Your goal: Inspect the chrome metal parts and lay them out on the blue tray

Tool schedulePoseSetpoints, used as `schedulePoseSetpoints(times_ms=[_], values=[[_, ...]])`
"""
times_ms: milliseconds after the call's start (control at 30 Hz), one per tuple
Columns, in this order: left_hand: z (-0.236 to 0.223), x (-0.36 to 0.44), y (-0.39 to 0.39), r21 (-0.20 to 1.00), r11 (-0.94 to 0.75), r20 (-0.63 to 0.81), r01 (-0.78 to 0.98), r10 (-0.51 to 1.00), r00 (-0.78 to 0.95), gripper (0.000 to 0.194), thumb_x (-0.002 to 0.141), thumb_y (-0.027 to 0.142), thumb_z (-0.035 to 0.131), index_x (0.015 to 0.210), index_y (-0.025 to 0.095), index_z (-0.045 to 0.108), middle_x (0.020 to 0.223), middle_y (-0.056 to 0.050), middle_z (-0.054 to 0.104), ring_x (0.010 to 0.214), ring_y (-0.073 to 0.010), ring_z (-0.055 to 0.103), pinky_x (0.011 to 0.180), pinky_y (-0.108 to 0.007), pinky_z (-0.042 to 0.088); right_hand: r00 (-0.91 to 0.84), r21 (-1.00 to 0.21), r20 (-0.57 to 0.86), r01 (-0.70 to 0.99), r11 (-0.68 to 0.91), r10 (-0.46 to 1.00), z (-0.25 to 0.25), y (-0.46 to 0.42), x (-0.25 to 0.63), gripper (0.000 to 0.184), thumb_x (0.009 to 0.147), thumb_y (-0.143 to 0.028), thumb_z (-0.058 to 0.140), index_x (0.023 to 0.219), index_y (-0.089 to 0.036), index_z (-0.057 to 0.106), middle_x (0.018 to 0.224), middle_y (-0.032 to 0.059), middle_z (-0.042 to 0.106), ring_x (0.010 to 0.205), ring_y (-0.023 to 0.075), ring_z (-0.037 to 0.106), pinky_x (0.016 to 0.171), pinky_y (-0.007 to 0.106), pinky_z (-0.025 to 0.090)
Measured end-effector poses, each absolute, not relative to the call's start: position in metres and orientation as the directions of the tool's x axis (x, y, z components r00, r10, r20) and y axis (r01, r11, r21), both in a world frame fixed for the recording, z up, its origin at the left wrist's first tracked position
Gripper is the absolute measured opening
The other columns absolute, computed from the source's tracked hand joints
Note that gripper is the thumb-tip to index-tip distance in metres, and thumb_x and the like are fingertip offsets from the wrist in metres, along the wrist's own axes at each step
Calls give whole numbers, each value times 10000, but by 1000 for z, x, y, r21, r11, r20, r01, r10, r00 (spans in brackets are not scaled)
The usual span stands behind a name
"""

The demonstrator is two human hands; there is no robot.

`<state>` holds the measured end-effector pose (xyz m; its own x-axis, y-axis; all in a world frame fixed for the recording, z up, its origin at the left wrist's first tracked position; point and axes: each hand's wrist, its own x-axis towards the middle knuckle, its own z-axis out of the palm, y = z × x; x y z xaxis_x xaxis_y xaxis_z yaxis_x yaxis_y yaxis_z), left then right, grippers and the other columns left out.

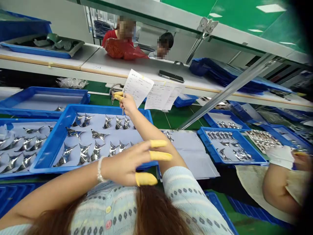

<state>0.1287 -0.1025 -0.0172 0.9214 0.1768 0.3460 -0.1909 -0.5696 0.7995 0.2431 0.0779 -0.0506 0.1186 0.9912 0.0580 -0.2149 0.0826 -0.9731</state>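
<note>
**Sheet pinched aloft, other hand open**

The fingers of the right hand are clenched on a printed sheet, held up just past the far rim of the blue tray. The left hand is open and grasps nothing, hovering above the tray's near side, with yellow cots on its fingers and a bracelet at the wrist. Chrome pieces lie in the tray. More sheets hang just right of the held one, beyond the tray. Farther beyond it, a phone lies on the bench. Right of the tray, a co-worker's gloved hand is near a second tray.
</note>
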Motion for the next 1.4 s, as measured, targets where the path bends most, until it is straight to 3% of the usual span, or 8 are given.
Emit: schedulePoseSetpoints(times_ms=[233, 367, 533, 700, 1000, 1100, 1233, 1400], values=[[-48, 158, -118, 771, -533, 397, -350, -28, 917, 400, 808, 326, 580, 1193, 218, 561, 1215, -153, 530, 1113, -255, 527, 981, -370, 402, 217, -947, 102, -279, 162, 971, -18, 93, 266, 126, 790, -41, 543, 799, -167, 537, 500, -92, 440, 359, 32, 242, 349, 166, 126], [-89, 135, -106, 880, -450, 159, -153, -25, 987, 243, 858, 319, 512, 999, 181, 652, 930, -109, 654, 763, -162, 606, 726, -242, 488, 258, -923, 120, -327, 204, 959, 0, 89, 285, 180, 786, -4, 467, 816, -176, 510, 591, -73, 508, 370, 33, 269, 351, 160, 144], [-98, 112, -84, 856, -476, -24, 201, 352, 936, 236, 863, 334, 506, 861, 176, 680, 865, -71, 685, 799, -168, 618, 751, -250, 462, 255, -889, 134, -396, 230, 957, 8, 64, 285, 189, 781, -11, 416, 780, -192, 473, 635, -65, 516, 378, 39, 266, 353, 158, 179], [-68, 87, -73, 984, -120, 12, 132, 783, 621, 331, 836, 396, 543, 1064, 175, 633, 1059, -95, 658, 947, -190, 603, 837, -286, 461, 133, -870, 149, -454, 194, 980, -23, 1, 244, 95, 741, -210, 602, 712, -197, 511, 642, -30, 562, 437, 69, 413, 365, 173, 281], [-49, 63, -86, 998, 22, 19, -67, 829, 559, 419, 734, 529, 638, 809, 117, 662, 762, -62, 650, 723, -167, 585, 720, -289, 471, 56, -895, 156, -415, 165, 986, -68, -79, 205, 316, 577, -358, 803, 543, -203, 529, 693, 27, 651, 650, 191, 592, 576, 305, 491], [-44, 56, -90, 977, -202, 138, 73, 851, 506, 347, 815, 462, 572, 798, 126, 657, 768, -57, 652, 726, -162, 582, 723, -285, 454, 77, -925, 191, -319, 206, 979, -76, -90, 214, 176, 666, -305, 767, 652, -201, 626, 803, 36, 661, 741, 193, 595, 678, 309, 488], [-40, 44, -92, 741, -625, 438, 245, 727, 529, 346, 886, 424, 483, 775, 148, 658, 762, -58, 661, 747, -161, 558, 769, -292, 416, -65, -946, 257, -221, 237, 964, -89, -110, 229, 155, 775, -357, 685, 837, -215, 681, 723, 20, 594, 578, 142, 505, 538, 264, 433], [-39, 42, -98, 536, -795, 590, 284, 593, 547, 410, 923, 432, 399, 760, 150, 648, 682, -42, 620, 688, -141, 521, 737, -290, 394, -55, -920, 379, -125, 371, 924, -83, -127, 233, 222, 768, -428, 684, 745, -208, 666, 633, 11, 545, 580, 152, 477, 525, 258, 408]])
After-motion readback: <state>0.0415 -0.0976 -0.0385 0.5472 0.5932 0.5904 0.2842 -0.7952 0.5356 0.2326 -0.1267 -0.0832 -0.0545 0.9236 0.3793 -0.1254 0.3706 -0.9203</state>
